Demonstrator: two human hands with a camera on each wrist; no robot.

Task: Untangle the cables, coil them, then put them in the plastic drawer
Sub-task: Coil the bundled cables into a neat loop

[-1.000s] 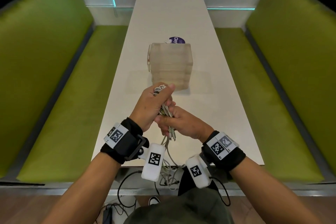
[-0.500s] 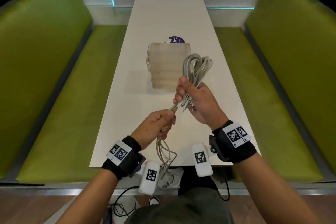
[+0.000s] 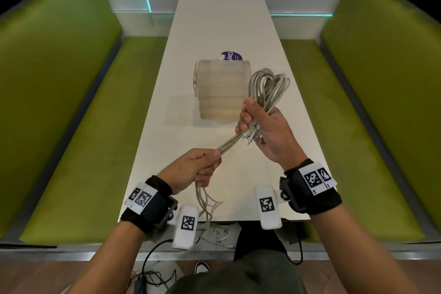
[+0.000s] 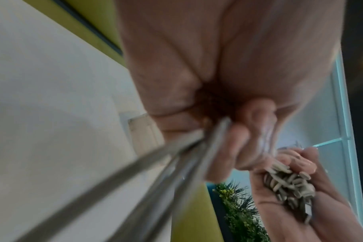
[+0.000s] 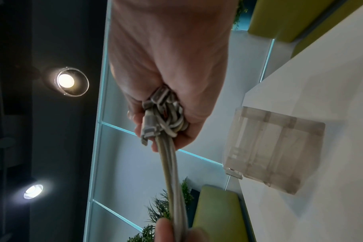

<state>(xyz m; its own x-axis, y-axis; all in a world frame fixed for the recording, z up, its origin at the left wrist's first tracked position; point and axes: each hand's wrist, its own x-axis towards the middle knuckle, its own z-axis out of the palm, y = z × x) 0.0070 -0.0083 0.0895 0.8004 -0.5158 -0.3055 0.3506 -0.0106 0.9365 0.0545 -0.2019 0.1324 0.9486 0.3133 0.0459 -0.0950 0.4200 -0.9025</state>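
The right hand (image 3: 265, 135) was raised above the white table (image 3: 224, 28), its fingers curled tight round the gathered loops of the grey cables (image 3: 267, 88), whose rounded bends fanned up and away past the thumb; the right wrist view showed several plug ends bunched inside that fist, which is probably why the grip sat so low on the bundle, to keep the ends from slipping out. The left hand (image 3: 196, 168), lower and nearer the body, was fisted round the strands that ran taut between the two hands, and below it the loose tails hung off the table's near edge toward the floor. Held apart like that, the hands seemed to be drawing the free length straight so that another turn could be laid onto the coil. The translucent plastic drawer unit (image 3: 220, 92) stood on the table just beyond the hands, apparently closed, with a purple round sticker (image 3: 232, 55) showing behind it. Coiling looked partly done, stowing not yet begun.
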